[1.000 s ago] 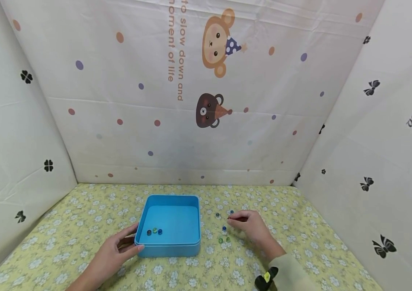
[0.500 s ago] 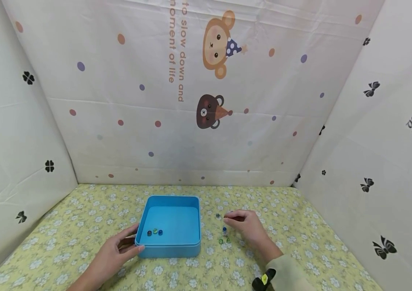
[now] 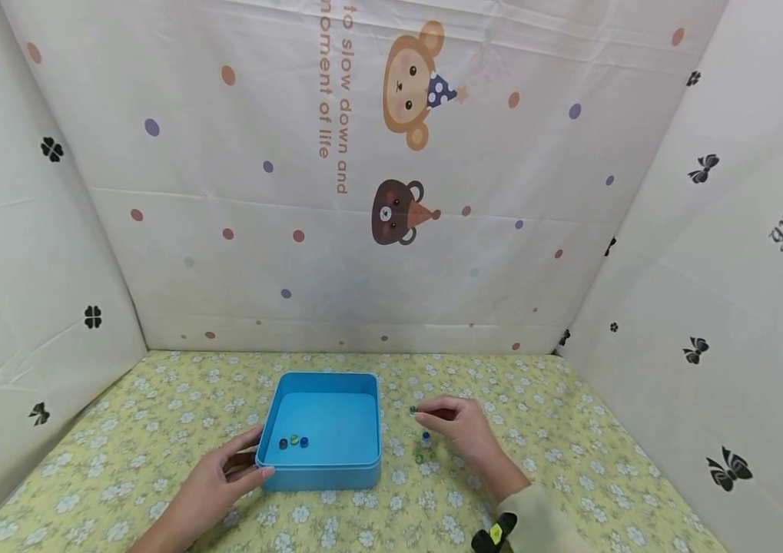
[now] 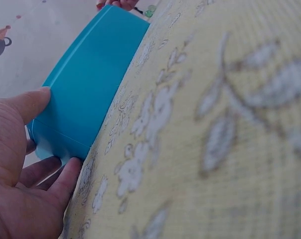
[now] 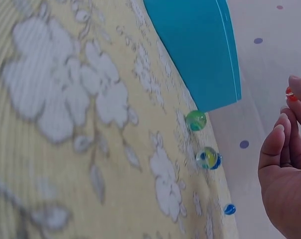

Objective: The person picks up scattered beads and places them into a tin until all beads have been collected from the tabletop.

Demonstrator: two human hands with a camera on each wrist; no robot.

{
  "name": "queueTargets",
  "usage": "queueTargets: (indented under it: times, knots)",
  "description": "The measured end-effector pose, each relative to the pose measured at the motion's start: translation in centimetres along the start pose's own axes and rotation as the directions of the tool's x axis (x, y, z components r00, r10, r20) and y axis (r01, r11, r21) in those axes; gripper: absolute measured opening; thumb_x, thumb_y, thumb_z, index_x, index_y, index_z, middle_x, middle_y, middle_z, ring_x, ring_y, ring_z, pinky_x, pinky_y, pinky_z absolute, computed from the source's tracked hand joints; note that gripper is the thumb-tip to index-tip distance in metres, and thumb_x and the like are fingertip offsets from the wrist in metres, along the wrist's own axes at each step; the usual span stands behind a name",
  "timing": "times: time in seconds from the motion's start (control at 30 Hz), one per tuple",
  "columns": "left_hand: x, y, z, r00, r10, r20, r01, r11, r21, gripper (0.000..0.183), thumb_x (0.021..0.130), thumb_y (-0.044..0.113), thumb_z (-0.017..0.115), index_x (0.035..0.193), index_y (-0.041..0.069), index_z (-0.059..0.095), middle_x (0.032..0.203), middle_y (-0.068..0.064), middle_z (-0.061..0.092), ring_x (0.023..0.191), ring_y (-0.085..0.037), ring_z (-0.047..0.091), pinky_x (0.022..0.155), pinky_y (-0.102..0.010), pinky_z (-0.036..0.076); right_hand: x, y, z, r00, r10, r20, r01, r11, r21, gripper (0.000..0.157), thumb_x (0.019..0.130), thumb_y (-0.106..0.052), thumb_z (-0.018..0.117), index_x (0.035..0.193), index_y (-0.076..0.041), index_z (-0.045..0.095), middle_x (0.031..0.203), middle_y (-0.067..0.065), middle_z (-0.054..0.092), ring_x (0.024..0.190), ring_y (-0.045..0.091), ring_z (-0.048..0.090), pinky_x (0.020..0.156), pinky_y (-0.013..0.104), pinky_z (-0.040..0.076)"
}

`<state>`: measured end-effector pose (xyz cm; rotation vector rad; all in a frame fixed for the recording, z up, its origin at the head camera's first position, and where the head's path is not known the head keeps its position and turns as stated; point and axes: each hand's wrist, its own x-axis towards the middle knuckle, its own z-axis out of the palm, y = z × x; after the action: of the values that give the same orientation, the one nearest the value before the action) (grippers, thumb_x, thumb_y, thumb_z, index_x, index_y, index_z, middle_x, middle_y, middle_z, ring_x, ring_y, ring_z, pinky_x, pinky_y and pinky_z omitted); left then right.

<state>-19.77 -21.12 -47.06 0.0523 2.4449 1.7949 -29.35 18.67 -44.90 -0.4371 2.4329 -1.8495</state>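
My left hand (image 3: 207,488) grips the near-left corner of a blue square box (image 3: 325,476). In the left wrist view the thumb lies on one wall and the curled fingers lie against the adjoining wall. Inside the box are a dark marble (image 3: 283,443), a green marble (image 3: 294,440) and a blue marble (image 3: 304,442). To the right of the box my right hand (image 3: 463,430) is held above the cloth. It pinches an orange-red marble (image 5: 290,94) between thumb and forefinger, plain in the right wrist view. A dark marble (image 3: 413,410) shows just past its fingertips.
Loose on the flowered cloth (image 3: 177,430) are a blue marble (image 3: 426,435) and green marbles (image 3: 420,458), close to the right hand. A separate blue marble (image 5: 229,209) appears in the right wrist view. White printed sheets (image 3: 336,261) wall the table at the back and sides.
My right hand has shifted slightly left toward the box, carrying the orange-red marble. The left hand and the box have stayed in place.
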Motion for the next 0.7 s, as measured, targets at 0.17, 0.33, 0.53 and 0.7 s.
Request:
queueTargets:
  times: [0.17,0.33,0.53,0.7]
  knots:
    - [0.0,0.0,0.0,1.0,0.0,-0.003,0.0,1.0,-0.002,0.081,0.093,0.034,0.077,0.16,0.015,0.035,0.16,-0.025,0.039,0.138,-0.045,0.052,0.107,-0.032,0.063,0.2,-0.4,0.4,0.999,-0.033,0.024,0.034,0.999,-0.003,0.038,0.093,-0.025,0.079,0.12,0.002,0.074,0.121,0.015,0.073,0.099,0.012,0.072,0.089,0.024,0.069]
    - [-0.2,0.0,0.0,1.0,-0.006,-0.001,0.006,1.0,-0.021,0.081,0.092,0.034,0.078,0.159,0.016,0.036,0.161,-0.025,0.038,0.14,-0.046,0.05,0.107,-0.033,0.063,0.2,-0.8,0.7,0.999,-0.046,0.026,0.047,0.999,-0.021,0.038,0.093,-0.027,0.079,0.119,0.0,0.075,0.118,0.012,0.074,0.098,0.012,0.071,0.089,0.029,0.07]
    - [-0.1,0.2,0.0,1.0,-0.001,-0.001,0.001,1.0,-0.023,0.08,0.093,0.031,0.077,0.159,0.015,0.036,0.162,-0.024,0.037,0.14,-0.046,0.05,0.108,-0.033,0.063,0.3,-1.0,1.1,0.998,-0.049,0.03,0.05,0.999,-0.02,0.037,0.094,-0.027,0.078,0.118,0.001,0.074,0.116,0.01,0.074,0.097,0.012,0.071,0.092,0.041,0.071]
    - [-0.1,0.1,0.0,1.0,0.001,-0.006,-0.001,1.0,-0.025,0.08,0.093,0.032,0.077,0.159,0.016,0.036,0.161,-0.024,0.039,0.139,-0.044,0.051,0.109,-0.034,0.062,0.5,-1.2,1.4,0.998,-0.045,0.041,0.045,0.999,0.003,0.038,0.094,-0.028,0.078,0.118,0.0,0.074,0.118,0.013,0.073,0.098,0.013,0.071,0.095,0.044,0.07]
